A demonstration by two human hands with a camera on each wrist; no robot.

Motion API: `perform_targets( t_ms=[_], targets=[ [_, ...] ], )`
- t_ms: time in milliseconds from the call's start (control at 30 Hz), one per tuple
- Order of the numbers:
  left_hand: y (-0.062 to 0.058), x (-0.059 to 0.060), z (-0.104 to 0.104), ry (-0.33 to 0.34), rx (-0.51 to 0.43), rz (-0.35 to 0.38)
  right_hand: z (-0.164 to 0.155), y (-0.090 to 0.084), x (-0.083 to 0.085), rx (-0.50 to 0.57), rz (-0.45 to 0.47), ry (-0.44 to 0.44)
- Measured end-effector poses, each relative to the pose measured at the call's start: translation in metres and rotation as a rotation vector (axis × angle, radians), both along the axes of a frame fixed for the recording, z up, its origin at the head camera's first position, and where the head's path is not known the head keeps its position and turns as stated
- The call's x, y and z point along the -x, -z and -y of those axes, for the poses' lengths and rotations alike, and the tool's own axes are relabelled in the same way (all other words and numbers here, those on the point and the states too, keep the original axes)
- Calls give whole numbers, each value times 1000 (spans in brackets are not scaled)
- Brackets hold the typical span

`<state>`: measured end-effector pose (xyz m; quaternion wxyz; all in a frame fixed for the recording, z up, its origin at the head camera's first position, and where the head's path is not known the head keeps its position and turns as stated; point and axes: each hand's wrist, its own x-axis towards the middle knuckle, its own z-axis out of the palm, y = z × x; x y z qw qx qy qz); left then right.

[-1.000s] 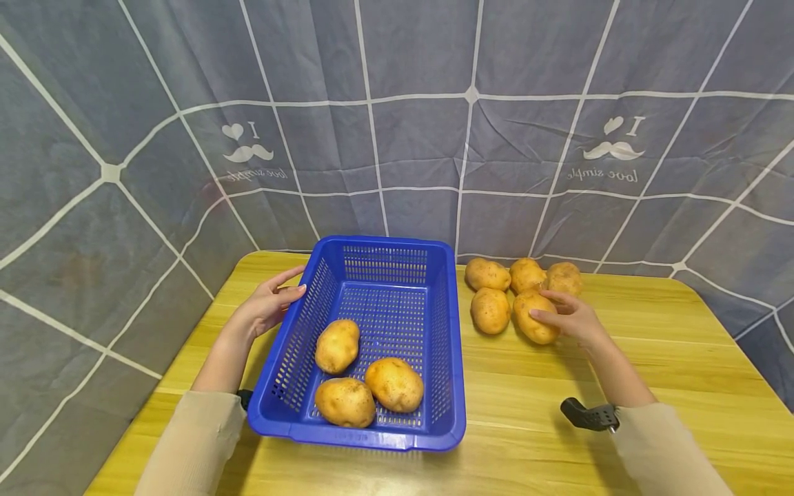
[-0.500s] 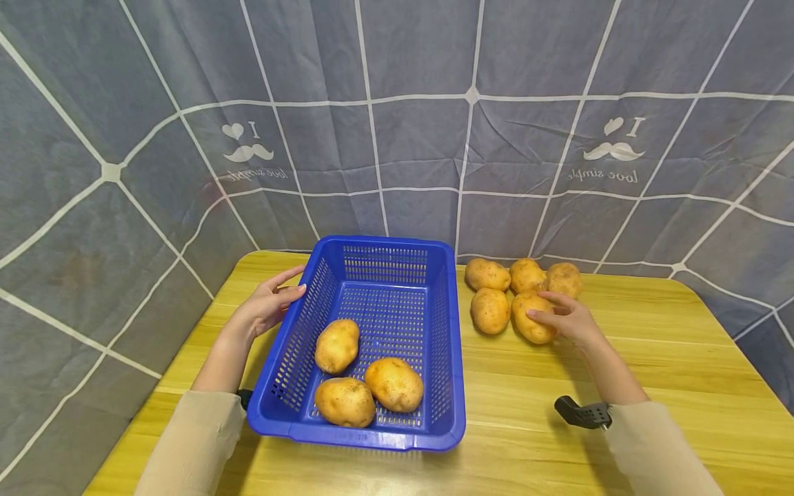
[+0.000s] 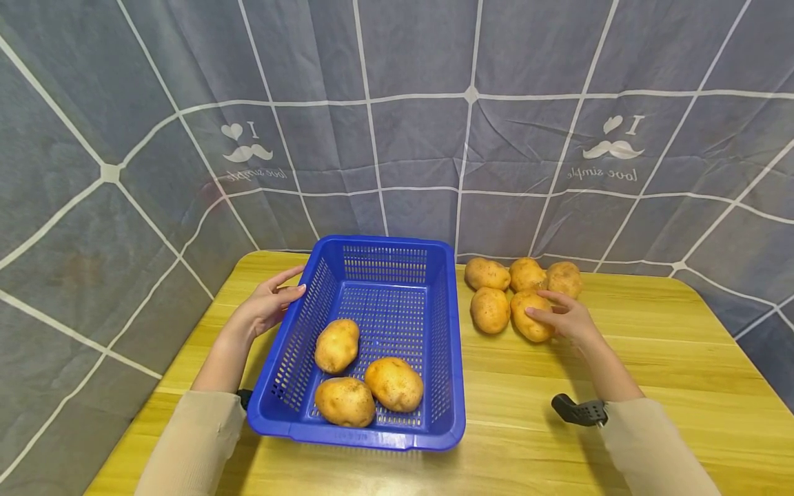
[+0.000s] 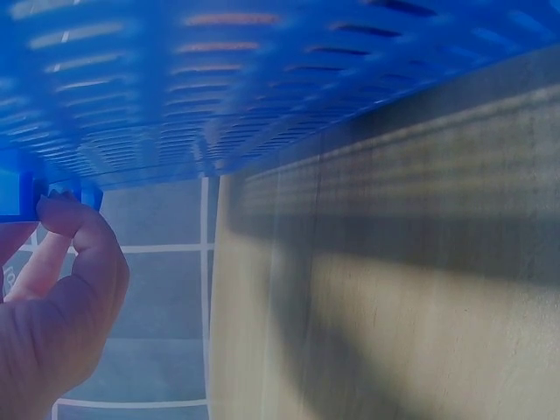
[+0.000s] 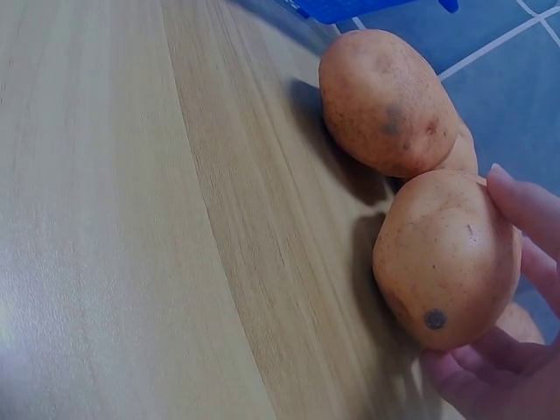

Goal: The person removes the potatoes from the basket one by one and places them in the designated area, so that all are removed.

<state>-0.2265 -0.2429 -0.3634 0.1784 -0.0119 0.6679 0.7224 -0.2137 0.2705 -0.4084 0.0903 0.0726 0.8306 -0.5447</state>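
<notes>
Your right hand (image 3: 567, 318) is wrapping its fingers (image 5: 525, 203) and thumb around a potato (image 3: 531, 316) that is lying on the wooden table (image 3: 651, 358). The potato is sitting right under your palm, and it is touching the table. Four more potatoes are lying just past your fingertips in a little bunch. The nearest potato (image 3: 489, 310) is sitting just beside the one you are holding, on the side toward your other hand.

Your left hand (image 3: 268, 306) is holding the rim of a blue basket (image 3: 310, 289). Your fingers are resting along the top edge, and in the left wrist view your thumb (image 4: 83, 236) is pinching the edge from below. The basket is sitting between your two hands, closer to your left one. Three potatoes (image 3: 366, 375) are lying inside it, at the end nearest your body.

A grey cloth (image 3: 397, 124) with white lines is hanging behind the table, far past both hands.
</notes>
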Motion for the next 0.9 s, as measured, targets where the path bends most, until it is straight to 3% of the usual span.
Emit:
perform_targets(
  t_ms=[900],
  targets=[
    [0,0,0,-4,-16,3,0,-3,4,-42,27,-45]
  ],
)
